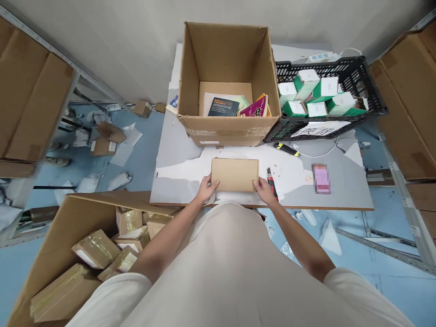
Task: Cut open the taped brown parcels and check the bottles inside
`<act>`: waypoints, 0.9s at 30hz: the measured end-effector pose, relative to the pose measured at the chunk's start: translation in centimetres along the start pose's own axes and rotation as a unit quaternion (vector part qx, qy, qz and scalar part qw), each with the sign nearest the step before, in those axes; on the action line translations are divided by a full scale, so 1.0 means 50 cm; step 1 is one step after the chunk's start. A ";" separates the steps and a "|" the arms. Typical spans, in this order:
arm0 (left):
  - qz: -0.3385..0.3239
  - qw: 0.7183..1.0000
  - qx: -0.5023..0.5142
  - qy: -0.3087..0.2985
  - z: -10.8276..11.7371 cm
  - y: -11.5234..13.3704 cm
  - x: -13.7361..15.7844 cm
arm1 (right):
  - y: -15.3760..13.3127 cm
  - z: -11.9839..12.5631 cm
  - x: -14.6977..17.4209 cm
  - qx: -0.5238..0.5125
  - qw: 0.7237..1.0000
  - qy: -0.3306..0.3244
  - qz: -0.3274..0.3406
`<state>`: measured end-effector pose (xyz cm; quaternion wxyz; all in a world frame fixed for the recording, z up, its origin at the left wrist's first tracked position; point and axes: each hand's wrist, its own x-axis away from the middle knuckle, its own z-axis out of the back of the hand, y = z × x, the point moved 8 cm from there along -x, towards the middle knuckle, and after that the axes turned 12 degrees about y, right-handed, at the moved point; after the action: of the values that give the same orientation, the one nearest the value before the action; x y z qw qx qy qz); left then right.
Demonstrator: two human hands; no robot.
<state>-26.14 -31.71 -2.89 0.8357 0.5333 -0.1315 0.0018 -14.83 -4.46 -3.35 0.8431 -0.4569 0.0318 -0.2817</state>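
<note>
A small brown cardboard box (pixel 235 175) is between my two hands over the front part of the table. My left hand (pixel 207 189) grips its left end, thumb on the near face. At the right end my right hand (pixel 264 190) holds it the same way. Just beside my right hand lies a red and black utility knife (pixel 271 184). Behind the small box stands a large open carton (pixel 228 129) with a dark book (pixel 223 107) and a magenta book (pixel 255 107) inside.
A black plastic crate (pixel 369 104) with several green and white boxes (pixel 329 87) stands at the back right. A yellow and black cutter (pixel 286 149) lies before it. Lower left, a big carton (pixel 88 204) holds several taped parcels (pixel 96 249). Shelves with cartons flank both sides.
</note>
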 end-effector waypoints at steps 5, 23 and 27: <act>0.034 0.997 0.066 0.012 -0.015 -0.045 0.017 | 0.015 -0.037 0.014 0.003 0.999 -0.039 -0.014; 0.089 0.990 0.104 -0.040 -0.040 -0.142 0.027 | 0.074 -0.076 0.061 -0.073 0.995 -0.041 -0.060; 0.072 0.993 0.092 -0.032 -0.032 -0.116 0.036 | 0.052 -0.061 0.059 -0.090 0.994 -0.015 -0.056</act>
<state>-23.20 -33.05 -8.27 0.7762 0.5967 -0.1953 0.0571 -12.14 -7.13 -6.55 0.7819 -0.5360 0.0184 -0.3177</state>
